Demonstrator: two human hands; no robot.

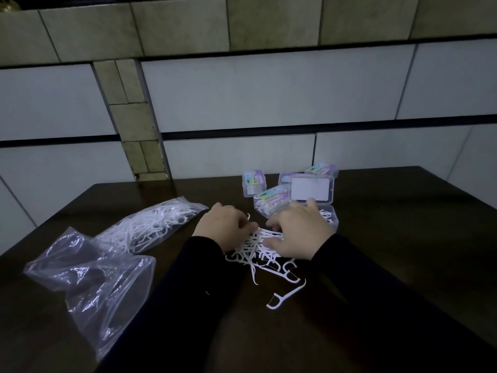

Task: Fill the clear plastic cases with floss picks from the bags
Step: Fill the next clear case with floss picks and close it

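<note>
Head view, nearest zone: I see two dark sleeves [363,292] entering from the bottom edge over a dark table [403,238]. One stray floss pick [286,294] lies alone on the table, just nearer than the main pile.

Middle zone: I see a loose pile of white floss picks [258,251] lying between and partly under both hands. The left hand [224,228] rests on the pile's left edge with fingers curled down into the picks; I cannot tell whether it grips any. The right hand [301,232] lies palm down over the pile's right side, fingers spread and touching the picks, gripping nothing that I can see.

Left zone: an empty clear bag [88,281] lies crumpled near the left sleeve. Beyond it, a second clear bag [153,224] holds white picks and lies just left of the left hand.

Far zone: an open clear case [329,218] with a few picks inside sits just beyond the right hand, its lid [312,189] raised behind the fingertips. Four closed cases with coloured labels [271,201] cluster around it. A tiled wall [269,90] stands behind the table.
</note>
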